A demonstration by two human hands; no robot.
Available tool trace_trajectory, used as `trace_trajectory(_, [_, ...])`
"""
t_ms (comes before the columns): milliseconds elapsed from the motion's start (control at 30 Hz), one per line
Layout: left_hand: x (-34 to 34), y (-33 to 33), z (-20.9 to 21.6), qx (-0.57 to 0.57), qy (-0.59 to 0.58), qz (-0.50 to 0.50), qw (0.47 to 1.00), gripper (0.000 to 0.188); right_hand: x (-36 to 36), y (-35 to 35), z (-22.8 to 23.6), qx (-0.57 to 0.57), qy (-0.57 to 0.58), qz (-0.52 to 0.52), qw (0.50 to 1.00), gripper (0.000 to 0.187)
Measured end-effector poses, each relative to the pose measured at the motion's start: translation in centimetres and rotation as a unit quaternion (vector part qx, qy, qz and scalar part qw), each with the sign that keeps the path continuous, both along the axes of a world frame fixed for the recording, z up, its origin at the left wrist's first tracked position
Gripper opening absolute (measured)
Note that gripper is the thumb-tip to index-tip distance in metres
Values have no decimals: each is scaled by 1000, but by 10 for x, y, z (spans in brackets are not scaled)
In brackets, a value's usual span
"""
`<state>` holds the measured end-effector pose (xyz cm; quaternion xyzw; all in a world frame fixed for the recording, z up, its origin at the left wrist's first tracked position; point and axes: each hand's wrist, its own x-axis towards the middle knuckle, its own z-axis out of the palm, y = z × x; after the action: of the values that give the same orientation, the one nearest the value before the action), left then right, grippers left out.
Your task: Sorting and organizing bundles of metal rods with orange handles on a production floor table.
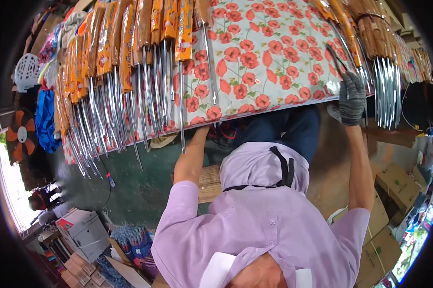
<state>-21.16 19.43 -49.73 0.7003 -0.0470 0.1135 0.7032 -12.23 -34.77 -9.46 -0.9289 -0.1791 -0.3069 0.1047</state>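
My right hand (352, 99), in a grey knitted glove, is at the right part of the table's front edge. Its fingers are closed around a thin, dark, two-pronged tool (338, 58) that points away over the tabletop; its exact kind is unclear. My left forearm (193, 156) reaches under the table edge, and the hand there is hidden. Close to my right hand lies a bundle of metal rods with brown handles (386, 91). On the left, many similar rods (112, 105) in orange sleeves hang past the edge. One rod (209, 65) lies separately near the middle.
A cloth with red flowers covers the table (274, 48). A fan with orange blades (22, 134) and a blue bag (46, 120) are at left. Cardboard boxes (396, 185) stand at lower right, a white cabinet (83, 234) at lower left. A wooden board (208, 185) is below my left forearm.
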Motion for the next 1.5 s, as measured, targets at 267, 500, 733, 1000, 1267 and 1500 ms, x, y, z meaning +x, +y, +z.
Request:
trace_trajectory(267, [-57, 47, -108, 297, 88, 106, 945, 27, 13, 123, -16, 148, -35, 58, 987, 30])
trace_trajectory(500, [-95, -15, -76, 486, 90, 131, 859, 38, 32, 130, -52, 69, -53, 77, 993, 26])
trace_trajectory(733, [-123, -87, 155, 360, 336, -177, 852, 39, 35, 131, -49, -11, -44, 78, 996, 17])
trace_trajectory(1000, [-80, -188, 404, 59, 138, -218, 964, 22, 36, 132, -33, -104, -39, 216, 970, 23])
trace_trajectory(1267, [-21, -323, 485, -48, 9, -323, 945, 36, 54, 132, -63, -92, -30, 234, 967, 22])
trace_trajectory(1500, [-26, -345, 483, -65, -42, -404, 911, 47, 52, 127, -35, -186, -91, 283, 936, 20])
